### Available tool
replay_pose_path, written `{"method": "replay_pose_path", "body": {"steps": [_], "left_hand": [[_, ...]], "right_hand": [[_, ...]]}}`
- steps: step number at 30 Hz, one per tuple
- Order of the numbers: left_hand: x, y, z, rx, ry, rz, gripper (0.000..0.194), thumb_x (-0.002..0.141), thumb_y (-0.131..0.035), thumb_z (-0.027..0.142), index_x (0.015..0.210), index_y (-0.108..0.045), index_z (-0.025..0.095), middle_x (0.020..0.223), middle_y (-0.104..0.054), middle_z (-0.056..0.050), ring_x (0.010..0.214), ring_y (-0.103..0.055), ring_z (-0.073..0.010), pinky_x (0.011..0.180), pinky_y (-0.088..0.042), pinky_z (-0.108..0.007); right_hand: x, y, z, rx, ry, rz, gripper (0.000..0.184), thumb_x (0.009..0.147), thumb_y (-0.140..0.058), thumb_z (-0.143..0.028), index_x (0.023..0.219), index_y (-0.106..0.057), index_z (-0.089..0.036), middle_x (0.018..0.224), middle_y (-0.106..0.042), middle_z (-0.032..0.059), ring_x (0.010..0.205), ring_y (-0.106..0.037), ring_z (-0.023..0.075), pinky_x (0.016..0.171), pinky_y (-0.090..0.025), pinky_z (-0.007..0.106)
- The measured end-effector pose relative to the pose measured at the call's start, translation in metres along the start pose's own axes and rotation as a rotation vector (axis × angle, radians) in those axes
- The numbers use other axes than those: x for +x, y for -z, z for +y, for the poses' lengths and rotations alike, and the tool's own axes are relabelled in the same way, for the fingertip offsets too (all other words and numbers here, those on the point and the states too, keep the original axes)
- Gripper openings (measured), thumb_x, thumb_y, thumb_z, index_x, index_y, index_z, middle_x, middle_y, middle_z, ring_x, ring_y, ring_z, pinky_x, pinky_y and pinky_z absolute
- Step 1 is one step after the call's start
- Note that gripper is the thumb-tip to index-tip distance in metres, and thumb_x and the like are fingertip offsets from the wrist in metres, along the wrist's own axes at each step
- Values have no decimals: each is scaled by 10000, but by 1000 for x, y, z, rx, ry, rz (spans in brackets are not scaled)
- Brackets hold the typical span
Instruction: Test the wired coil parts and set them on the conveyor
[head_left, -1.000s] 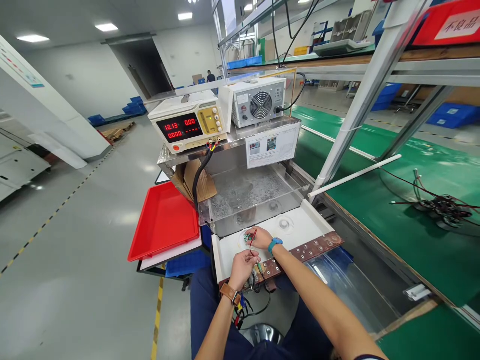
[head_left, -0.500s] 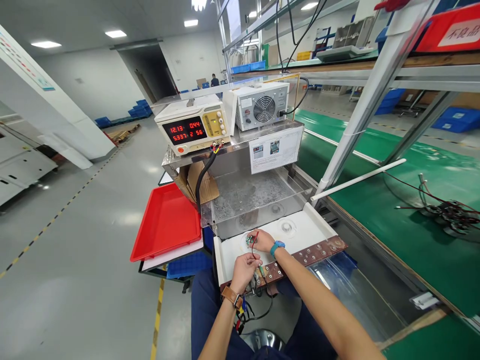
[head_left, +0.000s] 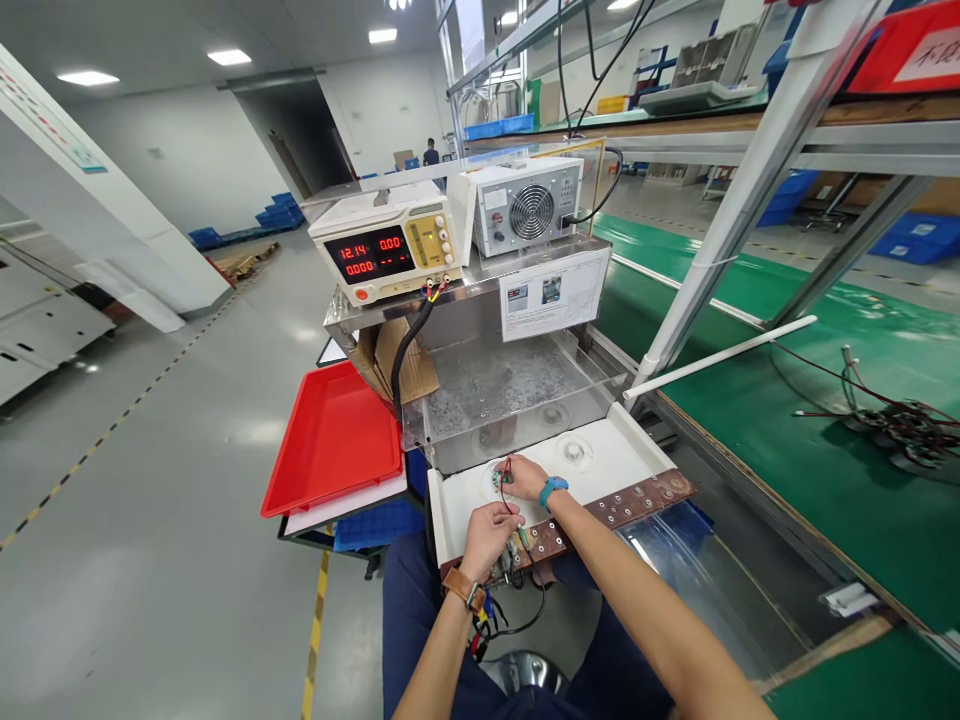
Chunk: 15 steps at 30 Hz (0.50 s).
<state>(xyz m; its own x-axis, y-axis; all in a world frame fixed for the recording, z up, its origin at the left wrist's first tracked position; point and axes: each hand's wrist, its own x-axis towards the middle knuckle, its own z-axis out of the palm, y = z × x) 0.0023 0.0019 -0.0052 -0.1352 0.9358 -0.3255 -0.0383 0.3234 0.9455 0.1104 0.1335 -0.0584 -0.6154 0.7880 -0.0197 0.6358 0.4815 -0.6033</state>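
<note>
Since the earlier frame, the red wire has shifted slightly left at its upper bend. Our left hand pinches its lower end near the front edge of the white tray; our right hand pinches the circuit board toward the left edge.

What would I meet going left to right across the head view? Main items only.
White cabinet → red tray → left hand → right hand → white rod → dark bundle of wired parts on the green surface.
</note>
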Motion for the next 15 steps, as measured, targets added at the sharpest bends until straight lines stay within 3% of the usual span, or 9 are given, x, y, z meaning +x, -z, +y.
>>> {"method": "replay_pose_path", "body": {"steps": [15], "left_hand": [[0, 0, 1, -23, -2, -2, 276, 592, -791, 337, 766, -690, 149, 660, -705, -39, 648, -640, -161, 642, -471, -255]], "right_hand": [[2, 1, -3, -25, -52, -17, 322, 753, -728, -369, 1035, -683, -220, 1035, -652, 68, 982, -577, 237, 798, -420, 285]]}}
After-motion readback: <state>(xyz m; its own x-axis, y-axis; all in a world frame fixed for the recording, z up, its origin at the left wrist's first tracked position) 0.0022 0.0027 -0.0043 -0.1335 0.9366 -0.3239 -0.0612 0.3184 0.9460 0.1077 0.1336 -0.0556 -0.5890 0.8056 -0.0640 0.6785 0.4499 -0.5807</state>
